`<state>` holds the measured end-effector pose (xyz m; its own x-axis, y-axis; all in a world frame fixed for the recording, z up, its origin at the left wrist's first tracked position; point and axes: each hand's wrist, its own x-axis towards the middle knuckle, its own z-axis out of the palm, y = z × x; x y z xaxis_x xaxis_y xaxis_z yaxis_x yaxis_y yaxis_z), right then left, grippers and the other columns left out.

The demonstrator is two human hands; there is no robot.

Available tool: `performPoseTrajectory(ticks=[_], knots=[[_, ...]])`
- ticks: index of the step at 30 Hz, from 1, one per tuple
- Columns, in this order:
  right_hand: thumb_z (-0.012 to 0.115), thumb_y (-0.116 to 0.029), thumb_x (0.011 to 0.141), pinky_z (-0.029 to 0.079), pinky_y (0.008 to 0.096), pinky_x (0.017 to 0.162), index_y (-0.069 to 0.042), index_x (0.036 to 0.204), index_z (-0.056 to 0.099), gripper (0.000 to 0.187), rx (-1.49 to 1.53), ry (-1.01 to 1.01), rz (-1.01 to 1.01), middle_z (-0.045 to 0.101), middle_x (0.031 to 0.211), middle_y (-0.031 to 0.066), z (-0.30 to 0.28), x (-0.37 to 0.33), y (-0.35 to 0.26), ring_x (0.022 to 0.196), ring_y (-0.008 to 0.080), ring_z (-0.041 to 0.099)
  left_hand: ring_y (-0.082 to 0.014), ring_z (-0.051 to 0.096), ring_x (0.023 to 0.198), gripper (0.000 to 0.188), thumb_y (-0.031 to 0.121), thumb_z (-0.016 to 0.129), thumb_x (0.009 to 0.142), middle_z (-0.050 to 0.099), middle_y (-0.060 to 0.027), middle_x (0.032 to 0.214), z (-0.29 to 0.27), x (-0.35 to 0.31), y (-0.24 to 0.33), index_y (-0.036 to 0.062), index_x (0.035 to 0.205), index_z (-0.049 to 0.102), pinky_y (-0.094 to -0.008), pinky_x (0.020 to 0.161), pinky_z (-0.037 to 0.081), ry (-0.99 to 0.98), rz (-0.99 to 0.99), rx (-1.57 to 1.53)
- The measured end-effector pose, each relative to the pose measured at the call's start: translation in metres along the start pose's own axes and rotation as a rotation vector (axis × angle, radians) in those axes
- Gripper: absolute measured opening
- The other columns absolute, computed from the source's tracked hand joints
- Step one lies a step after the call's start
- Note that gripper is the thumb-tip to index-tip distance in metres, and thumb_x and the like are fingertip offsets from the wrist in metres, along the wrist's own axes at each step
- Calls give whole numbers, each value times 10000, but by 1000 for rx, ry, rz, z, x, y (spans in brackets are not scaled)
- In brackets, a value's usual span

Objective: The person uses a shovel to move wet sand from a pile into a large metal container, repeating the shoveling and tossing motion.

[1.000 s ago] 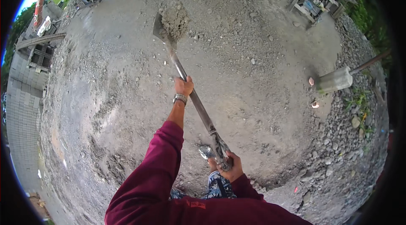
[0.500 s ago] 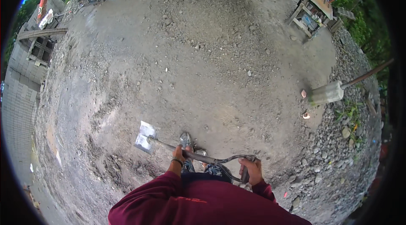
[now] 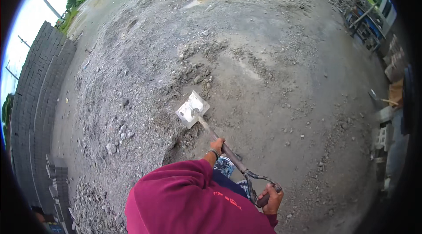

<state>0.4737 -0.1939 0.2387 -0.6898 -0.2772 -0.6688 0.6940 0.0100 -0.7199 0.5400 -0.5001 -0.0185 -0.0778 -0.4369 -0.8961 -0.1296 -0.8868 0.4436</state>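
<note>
A shovel point(image 3: 232, 157) with a flat, pale metal blade slants across in front of me. My left hand point(image 3: 217, 145), with a dark band at its wrist, is closed round the shaft partway down. On the D-shaped grip at the upper end, my right hand point(image 3: 272, 199) is wrapped tight. The shovel's blade, with a small dark smear near its socket, is by the edge of a gravel heap point(image 3: 145, 97); I cannot tell whether it touches the ground. Loose stones and clods lie just beyond the blade.
Stacked grey blocks point(image 3: 33, 89) form a tall wall at the left. Another shovel point(image 3: 383, 98) lies at the right near pale hollow blocks point(image 3: 383, 137). A blue structure point(image 3: 368, 25) stands at the far right. Packed grey ground point(image 3: 281, 146) stretches right of the blade.
My view has swung left, from the open ground toward the gravel heap and block wall. The shovel has turned with me, its blade now pointing farther ahead. Both hands keep their hold.
</note>
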Motion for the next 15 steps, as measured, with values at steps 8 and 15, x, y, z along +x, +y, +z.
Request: performPoseTrajectory(ticks=[8, 15], knots=[[644, -114, 864, 505, 347, 422, -35, 797, 552, 138, -37, -55, 163, 503, 573, 63, -81, -8, 23, 445, 174, 531, -269, 591, 534, 260, 98, 614, 790, 609, -147, 714, -21, -24, -132, -31, 1003, 538, -431, 510, 545, -26, -91, -300], [654, -191, 886, 492, 356, 496, -91, 840, 572, 137, 182, 100, 387, 519, 627, 3, -215, -40, 42, 514, 159, 537, -268, 624, 555, 220, 117, 651, 743, 620, -143, 697, -3, -58, -271, -55, 859, 578, -400, 518, 555, 69, -116, 45]])
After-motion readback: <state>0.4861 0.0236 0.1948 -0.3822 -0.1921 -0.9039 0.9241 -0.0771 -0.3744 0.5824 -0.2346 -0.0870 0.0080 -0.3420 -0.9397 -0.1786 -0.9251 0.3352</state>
